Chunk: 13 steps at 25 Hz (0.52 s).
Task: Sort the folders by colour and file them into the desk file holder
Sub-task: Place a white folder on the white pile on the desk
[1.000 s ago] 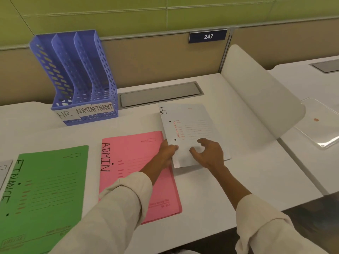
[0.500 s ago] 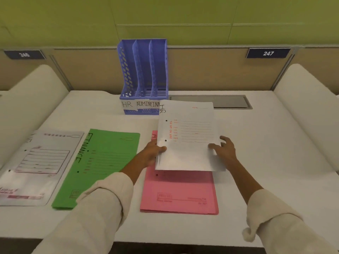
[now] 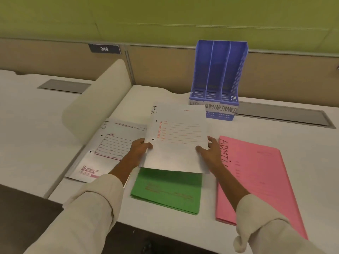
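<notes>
Pinching white HR folder (image 3: 178, 138) by both side edges, left hand (image 3: 140, 150) and right hand (image 3: 211, 153); long axis pointing away, file holder (image 3: 219, 74) lying ahead-right, nearer the right.

We see a white desk (image 3: 266, 198) running left to right, backed by a tan partition (image 3: 165, 70) under a green wall (image 3: 165, 15). A dark plate reading 246 (image 3: 104, 49) sits on the partition at far left. A rounded white divider (image 3: 95, 105) stands left of centre. Grey cable flaps lie flush at far left (image 3: 64, 86) and far right (image 3: 282, 115).
</notes>
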Each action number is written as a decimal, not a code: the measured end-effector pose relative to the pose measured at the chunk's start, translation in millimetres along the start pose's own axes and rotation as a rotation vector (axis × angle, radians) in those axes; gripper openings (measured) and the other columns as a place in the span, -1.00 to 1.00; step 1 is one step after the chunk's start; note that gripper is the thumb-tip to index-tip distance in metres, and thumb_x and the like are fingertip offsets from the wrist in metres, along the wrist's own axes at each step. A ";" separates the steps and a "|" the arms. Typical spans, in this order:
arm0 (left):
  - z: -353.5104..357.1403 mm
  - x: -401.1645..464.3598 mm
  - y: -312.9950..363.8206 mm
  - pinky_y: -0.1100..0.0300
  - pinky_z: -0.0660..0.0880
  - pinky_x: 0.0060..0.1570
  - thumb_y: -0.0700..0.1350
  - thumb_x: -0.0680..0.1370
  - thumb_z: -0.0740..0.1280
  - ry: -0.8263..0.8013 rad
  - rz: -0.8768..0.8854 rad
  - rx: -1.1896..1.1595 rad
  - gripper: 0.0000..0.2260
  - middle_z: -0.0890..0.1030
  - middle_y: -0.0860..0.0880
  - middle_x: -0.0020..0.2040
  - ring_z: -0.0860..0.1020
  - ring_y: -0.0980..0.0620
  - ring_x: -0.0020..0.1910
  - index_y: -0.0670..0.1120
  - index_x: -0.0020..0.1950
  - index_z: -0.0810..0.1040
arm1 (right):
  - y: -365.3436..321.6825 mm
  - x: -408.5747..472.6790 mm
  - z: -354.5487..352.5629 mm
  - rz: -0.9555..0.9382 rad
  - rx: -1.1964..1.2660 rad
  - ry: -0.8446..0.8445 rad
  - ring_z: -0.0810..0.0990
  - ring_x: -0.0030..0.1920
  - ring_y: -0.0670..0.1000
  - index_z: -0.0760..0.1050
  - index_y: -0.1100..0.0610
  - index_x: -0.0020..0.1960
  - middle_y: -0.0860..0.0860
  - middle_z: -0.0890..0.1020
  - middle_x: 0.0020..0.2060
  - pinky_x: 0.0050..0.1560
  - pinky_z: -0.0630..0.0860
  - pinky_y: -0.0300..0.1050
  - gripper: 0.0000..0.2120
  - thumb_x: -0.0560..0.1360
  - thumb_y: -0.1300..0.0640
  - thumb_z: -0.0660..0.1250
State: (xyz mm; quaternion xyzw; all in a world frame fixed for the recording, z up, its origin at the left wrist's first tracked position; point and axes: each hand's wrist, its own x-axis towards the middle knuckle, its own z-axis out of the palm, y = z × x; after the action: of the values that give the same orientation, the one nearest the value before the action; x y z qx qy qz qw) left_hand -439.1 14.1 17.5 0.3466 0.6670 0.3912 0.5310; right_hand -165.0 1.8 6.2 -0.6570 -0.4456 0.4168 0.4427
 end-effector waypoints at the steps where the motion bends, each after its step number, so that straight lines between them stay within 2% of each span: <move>1: -28.3 7.6 -1.6 0.07 0.60 -0.13 -0.37 0.41 0.34 0.055 0.021 0.010 -0.82 0.64 -0.22 0.11 0.62 -0.16 -0.03 -0.22 -0.02 0.60 | -7.2 -4.2 30.9 -0.003 0.001 -0.021 0.56 0.04 -0.02 0.37 0.16 0.35 0.07 0.60 0.16 0.07 0.49 -0.17 -0.46 0.42 0.25 0.45; 3: -81.2 20.7 -7.1 0.28 0.51 -0.39 -0.32 0.40 0.35 0.162 0.083 0.069 -0.87 0.66 -0.14 -0.01 0.62 0.06 -0.23 -0.14 -0.13 0.61 | -19.0 -12.5 88.2 0.013 -0.003 -0.065 0.55 0.06 0.00 0.34 0.18 0.38 0.09 0.59 0.19 0.11 0.51 -0.12 -0.44 0.44 0.24 0.45; 4: -104.9 25.9 -11.0 0.34 0.48 -0.44 -0.29 0.41 0.36 0.207 0.116 0.113 -0.87 0.66 -0.10 -0.05 0.61 0.12 -0.28 -0.11 -0.11 0.62 | -23.2 -18.0 112.7 0.021 -0.020 -0.086 0.55 0.08 0.02 0.33 0.19 0.40 0.11 0.58 0.21 0.13 0.53 -0.08 -0.43 0.44 0.24 0.44; 7: -164.6 33.2 -23.9 0.31 0.45 -0.31 -0.17 0.44 0.41 0.305 0.177 0.282 -0.80 0.65 -0.03 -0.05 0.61 0.00 -0.16 -0.13 0.05 0.62 | -34.5 -35.3 172.3 0.025 -0.109 -0.139 0.57 0.15 0.09 0.31 0.21 0.40 0.13 0.57 0.23 0.15 0.55 -0.03 -0.41 0.44 0.24 0.44; 10: -208.0 39.0 -39.9 0.24 0.38 -0.32 -0.11 0.44 0.44 0.394 0.242 0.433 -0.82 0.61 0.00 -0.18 0.58 -0.08 -0.15 -0.13 0.00 0.60 | -39.9 -51.1 218.4 0.022 -0.213 -0.186 0.58 0.18 0.13 0.31 0.24 0.37 0.15 0.58 0.21 0.14 0.52 -0.10 -0.43 0.43 0.25 0.45; 11: -219.1 40.6 -44.9 0.19 0.41 -0.27 -0.08 0.43 0.44 0.418 0.233 0.486 -0.80 0.61 -0.02 -0.17 0.59 -0.12 -0.12 -0.13 0.01 0.60 | -40.6 -56.1 230.5 0.020 -0.248 -0.196 0.58 0.17 0.13 0.32 0.25 0.35 0.15 0.59 0.20 0.11 0.50 -0.14 -0.45 0.43 0.26 0.46; 13: -236.7 43.3 -52.8 0.01 0.52 -0.04 -0.05 0.44 0.44 0.415 0.188 0.599 -0.67 0.63 -0.13 -0.01 0.57 -0.20 0.05 -0.19 0.14 0.57 | -40.1 -64.3 250.3 0.023 -0.321 -0.226 0.58 0.16 0.14 0.32 0.26 0.34 0.16 0.58 0.19 0.06 0.49 -0.19 -0.45 0.42 0.24 0.46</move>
State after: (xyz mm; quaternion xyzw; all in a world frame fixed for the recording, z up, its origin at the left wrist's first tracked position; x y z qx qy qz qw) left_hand -681.9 -8.2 -17.6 0.4597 0.8106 0.2877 0.2210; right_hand -426.0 1.5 -11.0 -0.6733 -0.5457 0.4164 0.2748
